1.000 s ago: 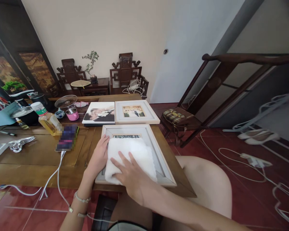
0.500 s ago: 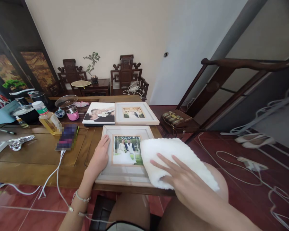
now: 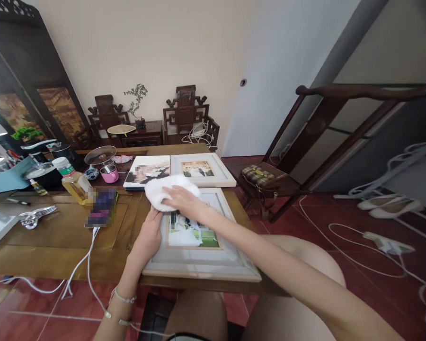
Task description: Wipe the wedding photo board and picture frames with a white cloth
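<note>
Where the brown wooden surface [image 3: 57, 232] ends above the lap, a wide, pale rectangular picture frame [image 3: 199, 265] is seen lying flat at its near edge, with a glossy colour photograph [image 3: 191, 232] set inside a broad mat. The frame's left rail is held down by the left hand [image 3: 147, 237], whose grip is spread flat along the moulding, with nothing pinched; a thin bracelet is worn on that wrist. Further in, a soft, fluffy white cloth [image 3: 159, 192] is bunched into a rounded lump on the frame's far left corner and is pressed there by the right hand [image 3: 184, 201], whose fingers are laid out over the pile rather than closed around it. To the left, a dark flat phone [image 3: 101, 213] lies just beside the frame, and a white cable [image 3: 85, 265] trails from it over the edge to the red tiled floor. Behind it, a clear plastic bottle [image 3: 76, 184] of yellow liquid and a small pink pot [image 3: 109, 173] are found. Beyond the cloth, a second pale frame [image 3: 199, 169] and a frameless print [image 3: 147, 170] lie side by side. Against the far wall, carved dark wooden chairs [image 3: 186, 111] are ranged.
</note>
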Motion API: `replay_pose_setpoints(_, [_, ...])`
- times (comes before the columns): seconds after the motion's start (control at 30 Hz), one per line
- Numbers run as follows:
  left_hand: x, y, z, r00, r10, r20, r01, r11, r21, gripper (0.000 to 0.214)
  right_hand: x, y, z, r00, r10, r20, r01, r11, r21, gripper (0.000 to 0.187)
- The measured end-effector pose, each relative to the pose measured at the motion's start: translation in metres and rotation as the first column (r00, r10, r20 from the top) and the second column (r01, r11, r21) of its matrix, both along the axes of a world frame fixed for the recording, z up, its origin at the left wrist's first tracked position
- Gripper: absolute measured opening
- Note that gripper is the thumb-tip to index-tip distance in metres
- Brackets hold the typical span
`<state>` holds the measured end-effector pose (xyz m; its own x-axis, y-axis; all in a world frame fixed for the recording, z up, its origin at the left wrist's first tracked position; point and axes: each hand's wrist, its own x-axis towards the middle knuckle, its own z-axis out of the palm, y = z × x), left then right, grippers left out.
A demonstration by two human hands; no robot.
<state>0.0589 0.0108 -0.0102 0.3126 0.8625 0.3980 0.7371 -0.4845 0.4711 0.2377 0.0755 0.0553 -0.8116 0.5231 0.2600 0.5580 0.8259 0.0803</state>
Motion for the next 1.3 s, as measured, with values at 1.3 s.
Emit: replay_pose_setpoints(1.3, [-0.001,-0.004,-0.01,0.998,0.065,-0.006,-0.065,0.995,-0.079,0.059,0.115,-0.044,0.011,0.92,-0.391,-0.024,0.386,0.896,0.219,0.051])
